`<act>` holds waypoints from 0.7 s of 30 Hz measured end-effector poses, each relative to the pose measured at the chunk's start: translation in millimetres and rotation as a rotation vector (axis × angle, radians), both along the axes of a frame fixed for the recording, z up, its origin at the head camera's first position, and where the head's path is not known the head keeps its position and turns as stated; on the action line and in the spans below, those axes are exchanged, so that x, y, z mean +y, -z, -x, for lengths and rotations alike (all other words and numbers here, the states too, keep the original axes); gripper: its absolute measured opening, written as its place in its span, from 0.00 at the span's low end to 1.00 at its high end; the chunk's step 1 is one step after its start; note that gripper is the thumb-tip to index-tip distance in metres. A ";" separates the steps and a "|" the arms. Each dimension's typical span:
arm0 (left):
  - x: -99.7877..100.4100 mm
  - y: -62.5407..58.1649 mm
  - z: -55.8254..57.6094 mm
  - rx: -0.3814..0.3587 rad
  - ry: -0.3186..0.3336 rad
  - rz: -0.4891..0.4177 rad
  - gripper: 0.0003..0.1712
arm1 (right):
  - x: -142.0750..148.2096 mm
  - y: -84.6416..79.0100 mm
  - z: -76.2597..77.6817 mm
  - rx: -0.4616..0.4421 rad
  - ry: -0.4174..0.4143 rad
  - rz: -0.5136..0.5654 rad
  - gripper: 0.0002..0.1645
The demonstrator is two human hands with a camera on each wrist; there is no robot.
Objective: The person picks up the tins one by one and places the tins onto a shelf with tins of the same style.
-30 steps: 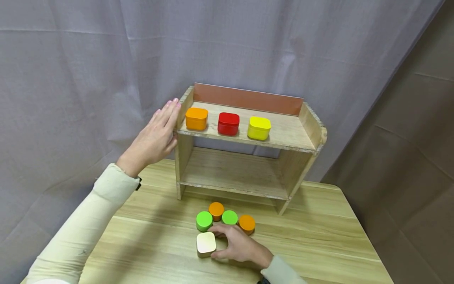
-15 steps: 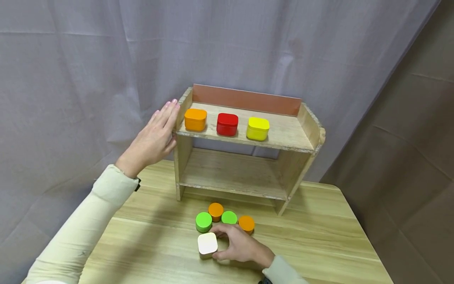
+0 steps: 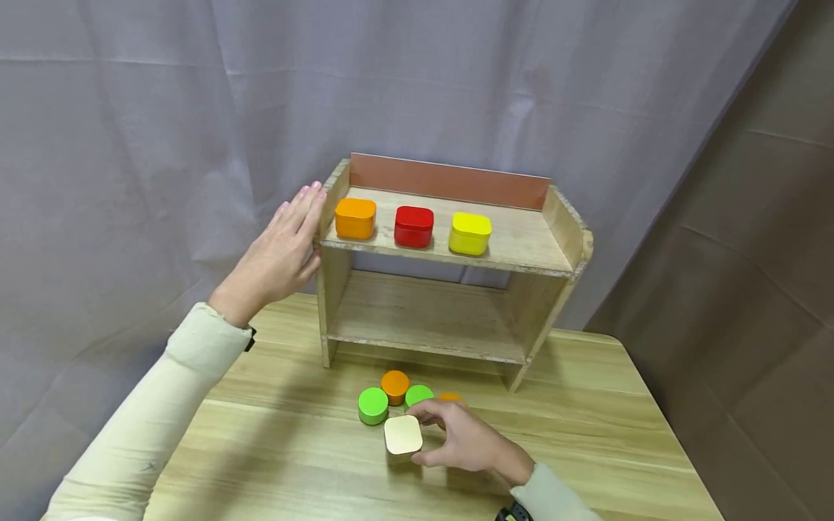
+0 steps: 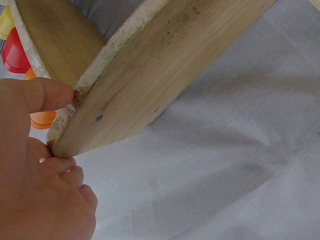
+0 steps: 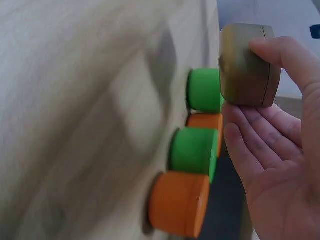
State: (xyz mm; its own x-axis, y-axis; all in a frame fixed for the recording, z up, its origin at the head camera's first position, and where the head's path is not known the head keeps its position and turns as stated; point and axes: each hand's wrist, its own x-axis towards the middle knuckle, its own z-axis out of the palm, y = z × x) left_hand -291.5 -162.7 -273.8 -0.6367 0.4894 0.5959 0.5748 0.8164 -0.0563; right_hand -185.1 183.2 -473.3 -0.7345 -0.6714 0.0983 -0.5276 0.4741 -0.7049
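My right hand (image 3: 465,441) pinches a small gold box (image 5: 245,65) with rounded corners between thumb and fingers. In the head view the box's pale lid faces up, and the right wrist view shows it raised off the table. My left hand (image 3: 270,257) rests with straight fingers against the left side panel of a wooden shelf (image 3: 423,311). In the left wrist view its thumb touches the panel's edge (image 4: 80,95). On the top board stand an orange box (image 3: 355,219), a red box (image 3: 413,226) and a yellow box (image 3: 470,234).
Just beyond the gold box, two round green boxes (image 3: 373,405) and two orange ones (image 3: 394,387) stand close together on the wooden table (image 3: 586,420). My right hand partly covers the rightmost orange one. A grey curtain (image 3: 130,145) hangs behind the shelf.
My right hand has lifted the gold box and shifted it to the right and slightly away from me. The left hand stays against the shelf.
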 end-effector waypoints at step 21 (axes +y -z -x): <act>-1.4 0.5 0.1 0.015 0.016 -0.002 0.51 | 58.7 -67.3 -3.9 0.037 0.045 -0.015 0.31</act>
State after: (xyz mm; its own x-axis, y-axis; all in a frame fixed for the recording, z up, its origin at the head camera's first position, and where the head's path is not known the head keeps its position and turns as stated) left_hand -291.6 -164.1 -274.2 -0.6197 0.4982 0.6064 0.5871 0.8071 -0.0631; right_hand -181.2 241.9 -406.0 -0.7603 -0.6391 0.1160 -0.5308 0.5084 -0.6781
